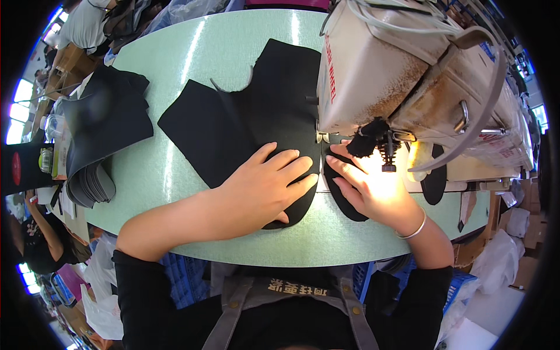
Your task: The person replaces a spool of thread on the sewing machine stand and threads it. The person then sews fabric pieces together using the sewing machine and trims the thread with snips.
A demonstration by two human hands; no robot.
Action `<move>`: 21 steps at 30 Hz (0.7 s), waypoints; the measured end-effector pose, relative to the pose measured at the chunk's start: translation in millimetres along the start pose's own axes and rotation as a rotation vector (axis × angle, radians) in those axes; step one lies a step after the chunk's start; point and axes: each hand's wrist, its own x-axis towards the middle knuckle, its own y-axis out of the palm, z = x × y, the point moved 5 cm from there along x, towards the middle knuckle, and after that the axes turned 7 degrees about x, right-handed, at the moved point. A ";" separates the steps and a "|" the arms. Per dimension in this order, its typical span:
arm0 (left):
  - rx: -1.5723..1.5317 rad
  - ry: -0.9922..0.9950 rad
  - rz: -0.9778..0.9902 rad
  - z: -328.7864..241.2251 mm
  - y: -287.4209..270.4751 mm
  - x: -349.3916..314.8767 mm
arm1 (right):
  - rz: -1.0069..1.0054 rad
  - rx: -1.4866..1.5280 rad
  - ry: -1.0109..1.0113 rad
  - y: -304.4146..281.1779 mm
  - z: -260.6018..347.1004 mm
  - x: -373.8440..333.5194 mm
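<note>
A large black piece of sheet material [280,87], with angular lobes at its far side, lies flat on the pale green table. Fingers spread, my left hand [256,186] rests on its near right part. My right hand [367,184] lies with fingers stretched out over a black rounded part [353,213], just right of a narrow gap. Whether the two black parts join under the machine is hidden. The worn beige sewing machine [379,70] stands over the right side, its small metal foot [322,136] just beyond my hands. Bright lamplight washes out part of my right hand.
On the left of the table [233,251] are stacked black panels [111,119] and curved dark pieces [90,186]. Another black piece [433,184] lies under the machine's right side. Blue crates [186,277] and plastic bags [499,262] stand below. Other people [84,26] are at the left.
</note>
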 end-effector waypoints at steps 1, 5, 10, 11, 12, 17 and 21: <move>0.000 -0.005 -0.005 1.3 0.9 0.8 | -0.015 0.018 -0.009 0.7 -1.5 0.5; -0.005 -0.014 -0.090 6.2 1.4 7.2 | -0.064 0.057 -0.031 4.4 -11.6 1.2; -0.112 0.027 -0.104 14.7 -5.6 11.4 | -0.090 0.110 -0.036 6.8 -22.8 4.0; -0.180 0.063 0.006 15.1 -2.5 9.7 | -0.105 0.145 -0.066 4.3 -24.5 4.6; -0.246 0.097 0.116 15.8 0.0 5.9 | -0.120 0.180 -0.096 1.9 -25.4 5.2; -0.385 0.240 -0.035 18.6 -7.6 -2.6 | -0.067 0.287 -0.074 -2.0 -27.1 5.2; -0.405 0.204 -0.006 22.6 0.3 0.9 | -0.032 0.318 -0.042 -1.0 -28.0 5.6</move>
